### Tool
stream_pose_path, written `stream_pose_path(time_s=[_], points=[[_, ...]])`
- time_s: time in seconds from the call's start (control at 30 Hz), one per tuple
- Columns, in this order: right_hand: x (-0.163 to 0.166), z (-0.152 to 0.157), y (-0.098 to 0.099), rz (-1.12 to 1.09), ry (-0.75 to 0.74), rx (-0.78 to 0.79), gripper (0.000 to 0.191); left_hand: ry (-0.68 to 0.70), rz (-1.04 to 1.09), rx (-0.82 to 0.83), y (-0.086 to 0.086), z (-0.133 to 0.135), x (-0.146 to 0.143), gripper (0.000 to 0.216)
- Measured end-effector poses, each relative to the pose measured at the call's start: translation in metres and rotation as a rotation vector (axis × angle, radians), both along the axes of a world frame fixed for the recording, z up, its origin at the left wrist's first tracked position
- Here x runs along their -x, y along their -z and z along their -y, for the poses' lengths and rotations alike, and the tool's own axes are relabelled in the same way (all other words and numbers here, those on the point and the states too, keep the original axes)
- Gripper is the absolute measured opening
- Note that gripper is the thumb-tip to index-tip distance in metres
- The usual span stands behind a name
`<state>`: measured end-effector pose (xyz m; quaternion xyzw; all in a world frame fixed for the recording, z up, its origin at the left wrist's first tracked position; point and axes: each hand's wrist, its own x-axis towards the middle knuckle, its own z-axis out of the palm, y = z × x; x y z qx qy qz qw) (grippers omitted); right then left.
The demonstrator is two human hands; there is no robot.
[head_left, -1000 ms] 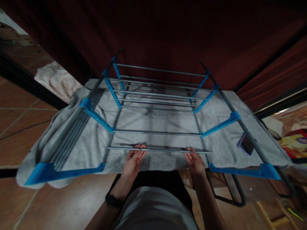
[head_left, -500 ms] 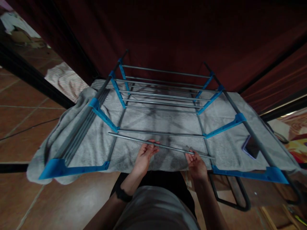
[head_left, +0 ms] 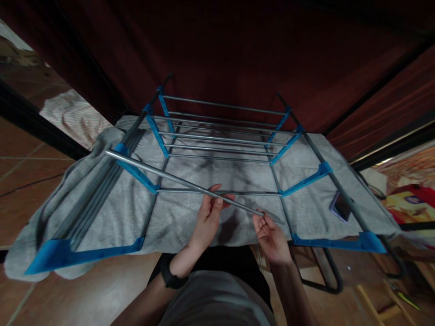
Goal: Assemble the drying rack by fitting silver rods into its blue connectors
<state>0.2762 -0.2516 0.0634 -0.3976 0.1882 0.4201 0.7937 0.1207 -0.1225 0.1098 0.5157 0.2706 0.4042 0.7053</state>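
A thin grey metal rod [head_left: 163, 174] slants across in front of me, its left end raised above a blue plastic bracket [head_left: 137, 174] and its right end lower. My left hand [head_left: 206, 219] is closed on the rod near its middle, thumb on top and fingers beneath. Palm up, my right hand [head_left: 273, 240] has its curled fingers at the rod toward the right end. Beneath and beyond lies a rack frame of grey tubes and blue brackets, with several crossbars [head_left: 224, 139] spanning its far half. A single crossbar [head_left: 183, 190] spans the nearer half, just behind my hands.
A grey blanket [head_left: 200, 226] covers the surface under the frame. Several loose rods [head_left: 98, 194] lie along the left side tube. A phone-like dark object [head_left: 340, 207] rests at the right. Dark red curtain [head_left: 220, 54] hangs behind, and a black metal leg [head_left: 331, 271] shows below right.
The rod's left end has swung up and to the left, tilting the rod more steeply. Both hands stay at the rod. The whole view has shifted slightly.
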Motion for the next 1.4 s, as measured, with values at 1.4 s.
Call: stream_pose_path(time_s=[1.4], points=[[0.004,-0.014,0.019,0.19,-0.055,-0.063,0.025,0.297,-0.982,-1.247,0.058,-0.039,0.028,0.043]])
